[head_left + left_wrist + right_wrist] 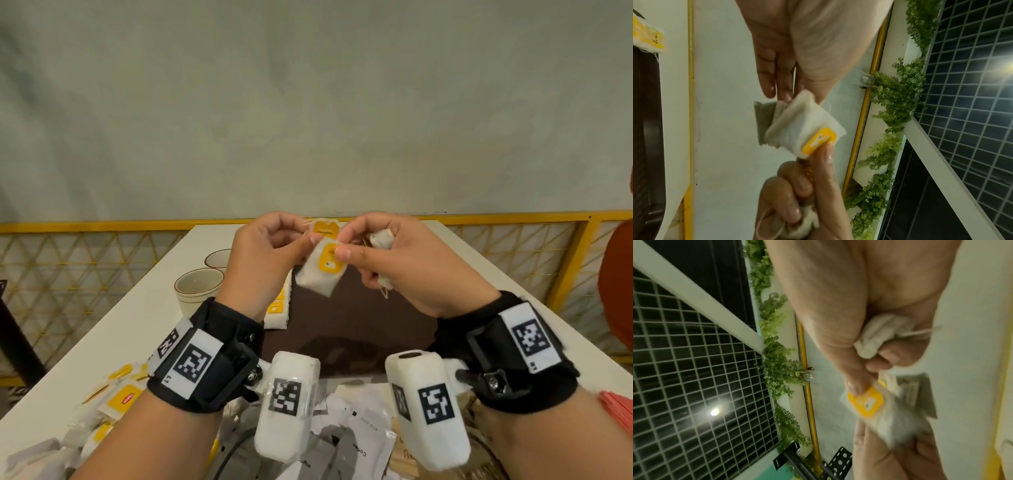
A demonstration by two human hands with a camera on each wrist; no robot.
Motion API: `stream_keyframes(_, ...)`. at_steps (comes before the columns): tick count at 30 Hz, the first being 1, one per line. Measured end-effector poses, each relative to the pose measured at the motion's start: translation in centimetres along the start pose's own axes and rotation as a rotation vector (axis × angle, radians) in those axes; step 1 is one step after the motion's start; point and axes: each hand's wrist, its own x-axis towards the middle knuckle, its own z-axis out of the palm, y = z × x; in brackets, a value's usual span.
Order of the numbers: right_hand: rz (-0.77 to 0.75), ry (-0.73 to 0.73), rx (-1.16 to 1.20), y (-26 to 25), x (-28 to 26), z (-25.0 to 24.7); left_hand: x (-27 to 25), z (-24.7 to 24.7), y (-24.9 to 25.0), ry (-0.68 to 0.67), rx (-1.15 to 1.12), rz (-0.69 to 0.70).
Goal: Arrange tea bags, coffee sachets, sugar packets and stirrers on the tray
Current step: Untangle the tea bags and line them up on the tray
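Overhead, both left hand point(270, 253) and right hand point(394, 263) pinch one tea bag point(322, 274); wrist views omit the tray point(359, 325).

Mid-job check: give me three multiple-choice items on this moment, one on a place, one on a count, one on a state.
1. Where do the cups stand?
A. left of the tray
B. on the tray
C. right of the tray

2. How many cups show?
A. one
B. two
C. four

3. The tea bag with the yellow tag is:
A. flat on the tray
B. held up between both hands
C. inside a cup

Key: 1 A, they sit on the table left of the tray; 2 B, two rims show; 3 B, the left hand and the right hand pinch it above the tray.
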Motion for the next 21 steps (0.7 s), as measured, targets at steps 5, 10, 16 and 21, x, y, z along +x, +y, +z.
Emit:
stream_keyframes(5, -0.026, 0.179, 0.026, 0.6, 0.6, 0.5, -0.2, -0.1, 0.6, -0.063, -0.011, 0.000)
stream_keyframes(10, -0.044, 0.218, -0.015, 0.6, 0.5, 0.4, -0.4, -0.1, 1.1, -0.113, -0.053, -0.028)
stream_keyframes(16, -0.046, 0.208, -0.055, 0.5, 0.5, 0.2, -0.3, 0.0, 1.3, -0.159, -0.094, -0.126)
stream_keyframes(21, -0.030, 0.130, -0.103, 0.4, 0.3, 0.3, -0.3, -0.2, 1.2, -0.166, -0.042, -0.159)
